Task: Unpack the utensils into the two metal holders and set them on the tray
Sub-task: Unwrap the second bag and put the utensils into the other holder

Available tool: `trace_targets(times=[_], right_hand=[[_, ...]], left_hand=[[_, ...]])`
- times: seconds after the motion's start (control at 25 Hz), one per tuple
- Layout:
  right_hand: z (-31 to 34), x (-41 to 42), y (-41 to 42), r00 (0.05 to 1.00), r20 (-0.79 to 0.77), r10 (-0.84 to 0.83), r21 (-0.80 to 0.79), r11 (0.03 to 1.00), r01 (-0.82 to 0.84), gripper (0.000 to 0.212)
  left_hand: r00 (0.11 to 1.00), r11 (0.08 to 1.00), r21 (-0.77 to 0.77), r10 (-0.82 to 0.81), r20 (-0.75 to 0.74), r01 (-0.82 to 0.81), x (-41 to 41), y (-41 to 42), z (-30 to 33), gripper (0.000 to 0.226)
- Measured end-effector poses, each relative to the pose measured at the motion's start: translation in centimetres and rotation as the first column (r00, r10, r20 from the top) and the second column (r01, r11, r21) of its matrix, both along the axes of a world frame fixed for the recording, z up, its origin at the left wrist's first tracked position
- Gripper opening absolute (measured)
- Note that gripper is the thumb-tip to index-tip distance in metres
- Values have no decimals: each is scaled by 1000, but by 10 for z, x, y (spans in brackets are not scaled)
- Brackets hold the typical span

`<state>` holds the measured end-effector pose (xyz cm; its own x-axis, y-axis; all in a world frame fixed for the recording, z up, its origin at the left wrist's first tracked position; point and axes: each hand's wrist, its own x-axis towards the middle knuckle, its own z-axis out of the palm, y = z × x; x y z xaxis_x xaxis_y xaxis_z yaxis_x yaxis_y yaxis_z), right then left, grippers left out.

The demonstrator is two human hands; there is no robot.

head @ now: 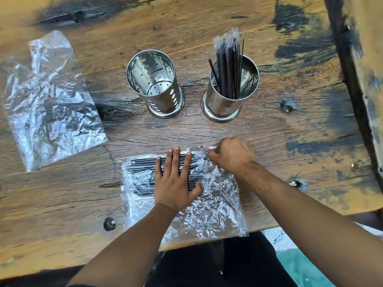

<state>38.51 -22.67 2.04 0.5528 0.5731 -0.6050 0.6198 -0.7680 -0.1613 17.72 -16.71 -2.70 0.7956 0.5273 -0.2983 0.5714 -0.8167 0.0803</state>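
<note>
Weathered wood table (269, 129): left hand (175, 183) flat on crinkly bag (207, 208), right hand (232, 155) pinching it.

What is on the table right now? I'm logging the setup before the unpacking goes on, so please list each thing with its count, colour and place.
Metal holder, empty: one, shiny silver, upright at centre of the table, on the left of the pair.
Metal holder with utensils: one, shiny silver, upright to the right of the empty one.
Wrapped utensils: a bundle, black in clear wrappers, standing in the right holder.
Empty plastic bag: one, clear and crumpled, flat at the left of the table.
Plastic bag of utensils: one, clear with black sticks inside, at the near edge.
Wooden table: one, brown with dark patches, under everything.
Left hand: pressed flat on the near bag.
Right hand: pinching the bag's far right end.
</note>
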Motion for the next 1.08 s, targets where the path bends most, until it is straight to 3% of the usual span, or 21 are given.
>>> trace_targets(times=[0.24,0.48,0.64,0.88,1.08], right_hand=[[-1,14,-10,958,-222,-183,87,974,207,40],[3,4,-9,998,-55,-25,54,998,28,42],[0,0,-3,997,-29,-73,92,993,75,28],[-1,3,-3,994,-78,-80,56,995,85,41],[-5,11,7,995,-84,-60,39,997,63,30]], left_hand=[[1000,1000,-4,-2,-25,2,0,1,-1,91],[1000,1000,-10,3,-16,-3,0,0,-1,91],[1000,1000,-11,0,-17,0,0,1,0,90],[1000,1000,-15,0,-8,0,0,1,-1,90],[1000,1000,-16,1,-15,-1,0,2,-1,91]])
